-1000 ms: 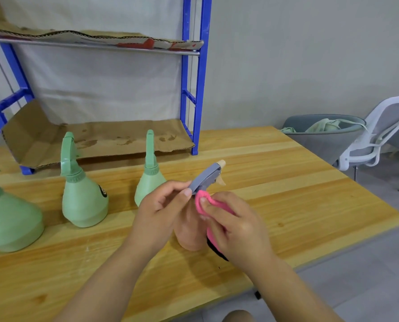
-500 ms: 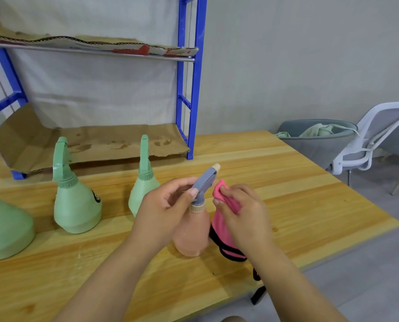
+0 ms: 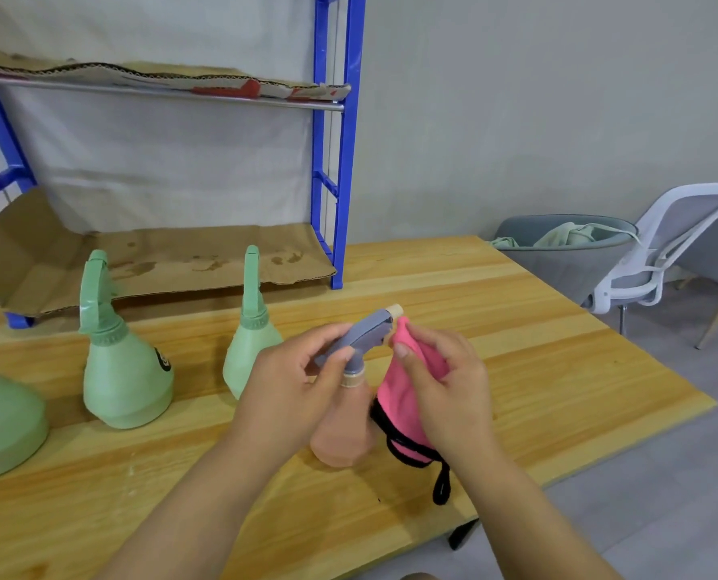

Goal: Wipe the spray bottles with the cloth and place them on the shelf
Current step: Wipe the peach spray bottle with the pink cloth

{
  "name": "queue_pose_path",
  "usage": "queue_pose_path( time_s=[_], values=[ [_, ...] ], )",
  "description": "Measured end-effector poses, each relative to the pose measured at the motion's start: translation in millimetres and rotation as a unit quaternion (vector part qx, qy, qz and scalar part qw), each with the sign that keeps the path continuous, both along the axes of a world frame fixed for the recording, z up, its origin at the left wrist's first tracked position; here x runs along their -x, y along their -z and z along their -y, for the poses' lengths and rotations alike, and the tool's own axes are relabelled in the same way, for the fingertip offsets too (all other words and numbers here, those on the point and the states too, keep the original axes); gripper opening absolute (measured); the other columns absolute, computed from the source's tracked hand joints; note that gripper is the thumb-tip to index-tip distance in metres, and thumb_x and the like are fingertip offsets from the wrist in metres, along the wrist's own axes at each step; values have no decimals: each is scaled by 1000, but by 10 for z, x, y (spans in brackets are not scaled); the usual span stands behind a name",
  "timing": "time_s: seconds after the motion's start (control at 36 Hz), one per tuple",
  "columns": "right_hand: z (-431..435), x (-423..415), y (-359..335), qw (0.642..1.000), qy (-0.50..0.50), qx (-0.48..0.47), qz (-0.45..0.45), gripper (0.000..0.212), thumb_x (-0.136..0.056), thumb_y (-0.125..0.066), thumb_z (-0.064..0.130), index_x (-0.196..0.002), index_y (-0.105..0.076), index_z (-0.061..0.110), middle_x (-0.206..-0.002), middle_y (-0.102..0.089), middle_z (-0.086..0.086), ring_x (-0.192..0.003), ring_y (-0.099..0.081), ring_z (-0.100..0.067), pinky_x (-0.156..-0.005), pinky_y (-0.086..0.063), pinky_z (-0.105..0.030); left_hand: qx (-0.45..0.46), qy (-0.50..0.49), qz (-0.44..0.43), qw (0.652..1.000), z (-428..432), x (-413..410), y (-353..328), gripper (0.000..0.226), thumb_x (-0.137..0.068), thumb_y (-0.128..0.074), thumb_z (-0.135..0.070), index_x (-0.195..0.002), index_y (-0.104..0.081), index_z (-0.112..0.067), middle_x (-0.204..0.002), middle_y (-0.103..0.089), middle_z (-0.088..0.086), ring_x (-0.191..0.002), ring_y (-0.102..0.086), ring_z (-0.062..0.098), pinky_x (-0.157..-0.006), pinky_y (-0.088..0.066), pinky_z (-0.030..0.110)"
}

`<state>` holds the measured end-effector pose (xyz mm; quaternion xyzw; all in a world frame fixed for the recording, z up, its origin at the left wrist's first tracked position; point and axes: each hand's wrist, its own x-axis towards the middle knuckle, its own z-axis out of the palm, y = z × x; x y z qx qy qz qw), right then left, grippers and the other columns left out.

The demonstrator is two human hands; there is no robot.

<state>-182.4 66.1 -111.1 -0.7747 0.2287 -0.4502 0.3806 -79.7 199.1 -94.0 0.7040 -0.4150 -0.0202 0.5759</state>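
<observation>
Left hand (image 3: pixel 302 395) clamped on the grey trigger head of the peach spray bottle (image 3: pixel 342 429), fingers (image 3: pixel 340 362) wrapped round the neck, base down on the counter (image 3: pixel 558 370). Right hand (image 3: pixel 445 391) pinching the pink cloth (image 3: pixel 399 403), fingertips closed on a bunched peak right beside the nozzle tip. Up from the trigger's underside a second ago to the nozzle now, the cloth's black loop dangling over the counter edge. Looks like head-wiping nearly done; body probably next. Three green spray bottles (image 3: pixel 125 378) waiting upright to the left, apparently unwiped. Blue shelf (image 3: pixel 340 161) behind, cardboard-lined lower level bare of bottles. Nothing shelved yet, so early in the job.
</observation>
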Motion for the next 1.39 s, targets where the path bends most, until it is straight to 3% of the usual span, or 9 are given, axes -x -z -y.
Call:
queue_pose_path(
  time_s=[0.19, 0.36, 0.5, 0.69, 0.78, 0.94, 1.14, 1.28, 1.39],
  values=[
    [-150, 36, -214, 969, 27, 226, 98, 27, -84, -67, 15, -109, -68, 3, -100, -61, -7, -93, -56, -5, -82, -45, -14, 15, -32, 14, 999, 20, -42, 100, 22, -87, -66, -20, -108, -70, -26, -84, -62, -41, -89, -60, -18, -76, -42, 2],
    [-46, -20, -84, 944, 28, 326, 40, 23, -86, -64, 15, -107, -69, 5, -106, -59, -3, -84, -60, -16, -57, -53, -35, -4, -22, 34, 999, 7, -61, 75, 25, -86, -61, -31, -109, -71, -28, -83, -61, -45, -89, -63, -6, -77, -47, 12],
    [68, 21, -219, 991, 23, 130, 5, 27, -86, -67, 20, -111, -68, 10, -102, -56, 5, -91, -54, -1, -81, -42, -10, -11, -21, 31, 999, -3, -49, 63, 35, -81, -54, -37, -111, -70, -27, -85, -62, -44, -91, -63, -5, -78, -47, 12],
    [11, 89, -258, 974, -163, -154, -7, 19, -89, -62, 16, -103, -70, 25, -96, -73, 10, -90, -66, -1, -77, -49, -15, -22, -20, 18, 999, 8, -60, 42, 23, -89, -64, -22, -111, -70, -23, -97, -64, -29, -97, -58, -12, -79, -41, 2],
    [-7, 104, -185, 975, -157, -160, -6, 17, -89, -63, 14, -100, -71, 23, -91, -73, 10, -85, -66, -3, -73, -47, -15, -23, -23, 17, 999, 21, -53, 37, 24, -87, -64, -18, -110, -70, -21, -94, -63, -30, -90, -57, -19, -77, -38, -1],
    [137, 208, -43, 983, -108, -98, -110, 16, -86, -67, 23, -100, -70, 32, -99, -67, 6, -96, -62, -13, -89, -49, -38, -24, -28, 18, 999, 47, -40, 39, 23, -89, -62, -18, -111, -69, -22, -92, -63, -29, -86, -56, -20, -73, -37, -1],
    [70, 133, -146, 988, -114, -75, -67, 12, -86, -67, 22, -95, -69, 29, -98, -66, 10, -94, -60, -1, -85, -45, -18, -26, -27, 23, 999, 57, -28, 51, 24, -90, -60, -16, -112, -68, -20, -93, -62, -28, -86, -54, -22, -73, -36, -2],
    [86, 188, -75, 987, -117, -78, -82, 18, -86, -67, 21, -99, -69, 33, -99, -69, 12, -97, -61, -5, -89, -48, -28, -35, -13, 42, 998, 53, -52, 53, 25, -91, -59, -17, -114, -68, -20, -101, -68, -14, -90, -55, -17, -75, -36, 0],
    [134, 329, -42, 981, -125, -76, -130, 20, -86, -67, 23, -97, -69, 40, -93, -71, 11, -91, -64, -6, -84, -52, -34, -34, -8, 41, 999, 61, -77, 50, 25, -93, -56, -15, -114, -67, -20, -99, -62, -23, -93, -53, -18, -78, -36, 0]
  ],
)
